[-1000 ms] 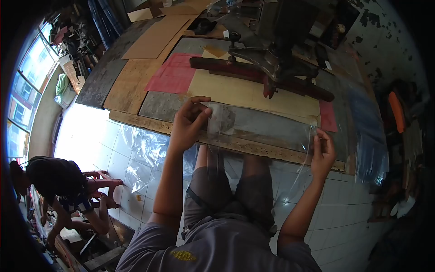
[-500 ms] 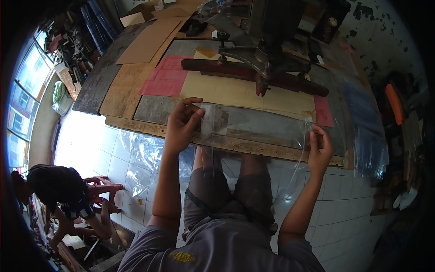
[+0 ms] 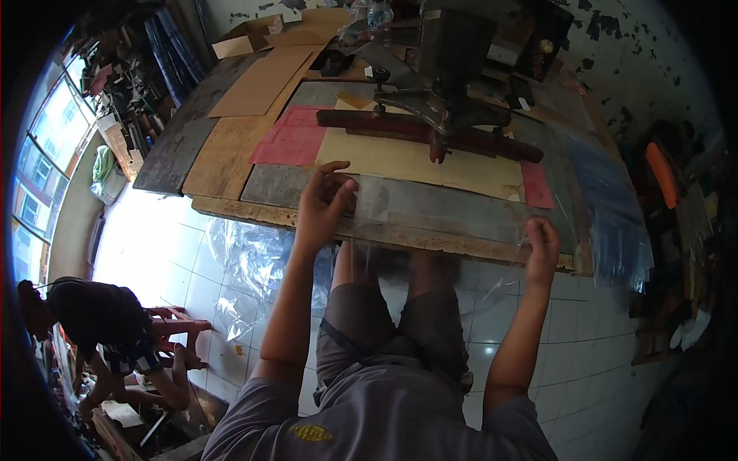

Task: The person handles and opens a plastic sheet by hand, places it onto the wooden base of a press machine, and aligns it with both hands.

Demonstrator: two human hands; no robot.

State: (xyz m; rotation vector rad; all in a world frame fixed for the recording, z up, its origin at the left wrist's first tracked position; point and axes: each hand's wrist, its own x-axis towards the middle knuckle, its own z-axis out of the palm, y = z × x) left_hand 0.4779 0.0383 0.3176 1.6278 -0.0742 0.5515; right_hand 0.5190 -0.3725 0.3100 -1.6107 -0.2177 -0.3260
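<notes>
My left hand [image 3: 327, 206] pinches the left edge of a clear plastic sheet [image 3: 430, 223] at the front of the worktable. The fingers of my right hand [image 3: 542, 246] are closed at the sheet's right side, just over the table's front edge. Between my hands the see-through film is stretched, and its lower part hangs below the edge. Its exact outline is hard to make out. Beyond it a yellow sheet [image 3: 415, 161] lies on a metal plate, with red pieces [image 3: 288, 138] at its ends. The press's dark red bar [image 3: 377, 125] stands over the yellow sheet.
Brown cardboard [image 3: 257, 84] lies at the table's left. A stack of bluish plastic sheets [image 3: 611, 207] hangs over the right side. Crumpled clear plastic [image 3: 246, 261] is on the tiled floor. Another person [image 3: 100, 323] bends beside a red stool [image 3: 181, 330] at lower left.
The view has shifted slightly. My left hand has moved a little right and my right hand slightly lower, turning inward, with the plastic sheet still between them.
</notes>
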